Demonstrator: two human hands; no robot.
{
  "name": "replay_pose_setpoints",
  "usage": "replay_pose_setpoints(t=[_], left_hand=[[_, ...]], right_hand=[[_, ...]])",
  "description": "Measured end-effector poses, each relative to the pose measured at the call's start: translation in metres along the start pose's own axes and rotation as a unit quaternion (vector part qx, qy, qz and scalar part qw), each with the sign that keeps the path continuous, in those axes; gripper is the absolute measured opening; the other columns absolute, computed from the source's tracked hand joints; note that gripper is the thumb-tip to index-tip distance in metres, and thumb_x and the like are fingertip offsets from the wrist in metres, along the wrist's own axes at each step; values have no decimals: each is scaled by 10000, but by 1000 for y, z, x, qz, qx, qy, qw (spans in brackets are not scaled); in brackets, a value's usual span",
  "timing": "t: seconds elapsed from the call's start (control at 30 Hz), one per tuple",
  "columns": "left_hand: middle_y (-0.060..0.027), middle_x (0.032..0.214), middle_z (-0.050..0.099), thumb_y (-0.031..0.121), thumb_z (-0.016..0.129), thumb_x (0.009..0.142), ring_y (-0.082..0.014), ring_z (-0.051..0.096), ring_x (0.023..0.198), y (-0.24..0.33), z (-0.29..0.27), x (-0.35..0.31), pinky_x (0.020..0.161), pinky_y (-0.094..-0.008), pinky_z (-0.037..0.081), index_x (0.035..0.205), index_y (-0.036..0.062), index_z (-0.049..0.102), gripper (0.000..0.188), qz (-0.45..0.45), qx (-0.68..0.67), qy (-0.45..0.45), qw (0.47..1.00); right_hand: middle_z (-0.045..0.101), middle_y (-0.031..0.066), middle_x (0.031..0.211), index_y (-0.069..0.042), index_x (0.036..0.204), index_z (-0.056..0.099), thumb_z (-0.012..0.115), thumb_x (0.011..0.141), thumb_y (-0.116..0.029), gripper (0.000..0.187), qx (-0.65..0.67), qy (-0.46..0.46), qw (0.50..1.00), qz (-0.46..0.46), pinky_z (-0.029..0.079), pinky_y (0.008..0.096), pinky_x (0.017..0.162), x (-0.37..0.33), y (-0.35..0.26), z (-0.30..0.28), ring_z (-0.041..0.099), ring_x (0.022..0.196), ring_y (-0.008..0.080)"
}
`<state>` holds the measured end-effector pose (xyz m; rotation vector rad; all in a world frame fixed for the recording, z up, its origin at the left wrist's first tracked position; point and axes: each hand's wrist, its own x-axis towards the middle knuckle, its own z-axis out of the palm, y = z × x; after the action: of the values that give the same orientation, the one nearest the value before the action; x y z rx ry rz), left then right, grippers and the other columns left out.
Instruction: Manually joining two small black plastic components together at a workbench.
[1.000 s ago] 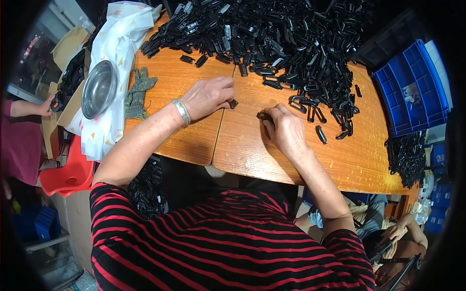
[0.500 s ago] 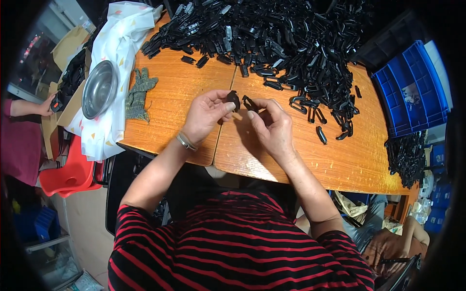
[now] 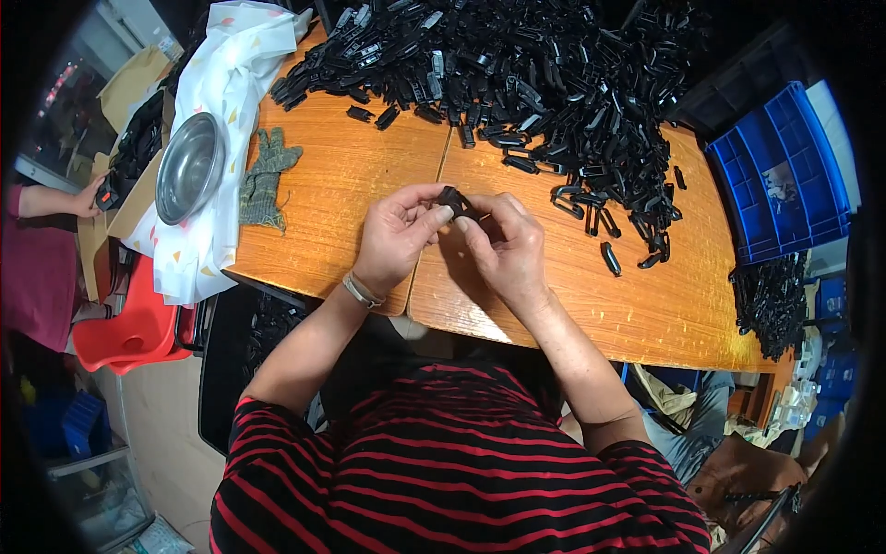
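Note:
Over the front middle of the wooden table (image 3: 341, 203), my left hand (image 3: 397, 233) pinches a small black plastic part (image 3: 451, 199) between thumb and fingers. My right hand (image 3: 509, 245) is closed at the right side of the same dark piece, thumb and forefinger pressed on it. The pieces from both hands now touch, and fingers hide where they meet. Behind my hands lies a big pile of similar black plastic parts (image 3: 517, 74). One loose black part (image 3: 611, 258) rests right of my right hand.
A grey knitted glove (image 3: 265, 180) lies on the left of the table. Beyond it a metal bowl (image 3: 189, 171) sits on white patterned cloth (image 3: 226, 78). A blue crate (image 3: 780, 175) stands right. Co-workers are at both sides; a red chair (image 3: 134, 328) is at left.
My hands have come together, bringing the two black parts from slightly apart into contact. At lower right, the co-worker's arms have shifted.

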<state>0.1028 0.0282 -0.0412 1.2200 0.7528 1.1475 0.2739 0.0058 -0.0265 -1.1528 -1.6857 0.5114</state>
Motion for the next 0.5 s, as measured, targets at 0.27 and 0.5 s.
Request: replay_pose_setpoints(t=[0.27,0.5], left_hand=[[10,886,624,94,547,981,-13,489,673,-8,24,-24,585,-155,402,1183,-3,604,231,-3,6,90,996],[0,800,578,256,431,1041,-61,515,713,4,20,-29,666,-218,446,926,38,575,286,-30,-43,50,997]], right_hand=[[598,128,944,-49,1069,623,757,777,-128,330,-67,3,998,-10,526,381,630,-17,-10,11,637,782,318],[653,184,887,-72,1220,506,739,823,-218,483,5,-93,993,67,529,424,661,-29,-22,26,660,799,386]])
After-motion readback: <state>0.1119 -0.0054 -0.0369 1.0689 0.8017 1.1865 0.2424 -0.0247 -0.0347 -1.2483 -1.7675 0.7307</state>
